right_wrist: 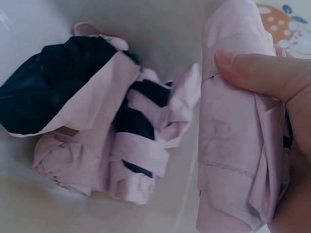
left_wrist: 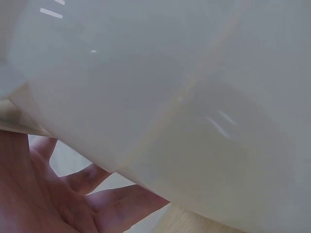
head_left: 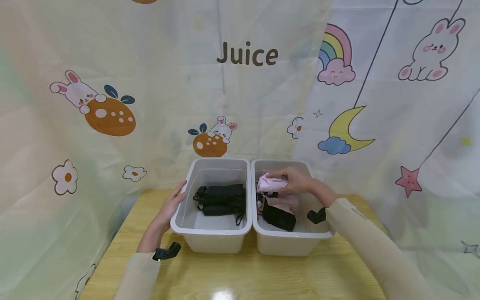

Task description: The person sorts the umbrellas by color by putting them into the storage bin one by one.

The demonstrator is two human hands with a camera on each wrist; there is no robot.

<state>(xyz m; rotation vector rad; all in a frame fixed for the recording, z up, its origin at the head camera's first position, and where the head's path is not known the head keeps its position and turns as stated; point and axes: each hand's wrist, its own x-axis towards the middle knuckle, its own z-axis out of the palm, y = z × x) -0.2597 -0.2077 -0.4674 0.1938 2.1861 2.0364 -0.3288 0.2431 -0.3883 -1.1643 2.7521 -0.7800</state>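
Two white plastic bins stand side by side on a wooden table. My right hand (head_left: 290,182) grips a folded pink umbrella (head_left: 271,183) above the right bin (head_left: 292,243); in the right wrist view the pink umbrella (right_wrist: 238,141) fills the right side under my thumb. Below it in that bin lie another pink umbrella (right_wrist: 116,155) and a black one (head_left: 278,216). The left bin (head_left: 210,239) holds folded black umbrellas (head_left: 221,199). With fingers straight, my left hand (head_left: 170,206) rests against the left bin's outer wall (left_wrist: 184,97).
The wooden table (head_left: 232,275) extends in front of the bins. A cartoon-printed curtain (head_left: 240,83) hangs close behind and on both sides. Black wrist-camera mounts sit on both forearms.
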